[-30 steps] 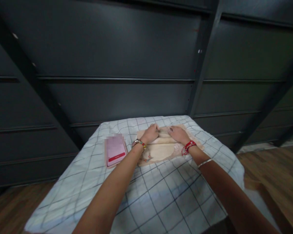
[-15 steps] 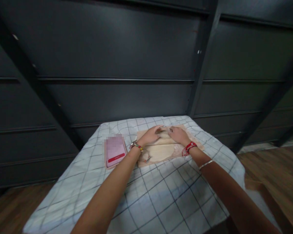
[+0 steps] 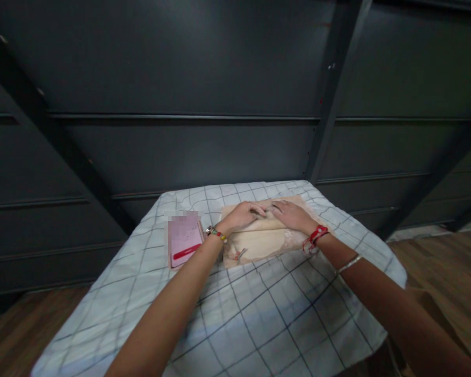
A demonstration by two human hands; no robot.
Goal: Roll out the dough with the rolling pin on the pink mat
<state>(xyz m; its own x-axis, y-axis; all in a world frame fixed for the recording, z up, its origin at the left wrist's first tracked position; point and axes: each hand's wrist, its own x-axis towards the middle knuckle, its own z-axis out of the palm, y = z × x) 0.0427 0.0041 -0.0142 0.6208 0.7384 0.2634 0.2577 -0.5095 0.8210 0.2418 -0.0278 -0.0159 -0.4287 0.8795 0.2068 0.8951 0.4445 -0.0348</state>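
A soft-looking cream sheet [image 3: 264,243] with a fold across it lies on a larger peach-coloured sheet [image 3: 235,260]; I cannot tell what material either is. My left hand [image 3: 243,215] rests on the far part of the cream sheet, its fingers pointing right with a gap beside the thumb. Opposite it, my right hand [image 3: 294,214] lies flat on the same part, fingers stretched toward the left hand. The fingertips of both hands are close together and blurred. A clear, shiny patch [image 3: 293,238] shows near my right wrist.
Left of my left wrist lies a phone [image 3: 185,238] with a pink screen and a red bar. A white checked cloth [image 3: 235,314] covers the table. Dark metal panels [image 3: 196,157] rise behind it. Wooden flooring [image 3: 447,256] shows on both sides.
My right hand has flattened onto the cream sheet and its wrist has shifted right. My left hand has lowered slightly and its fingers have straightened. The camera view has shifted a little.
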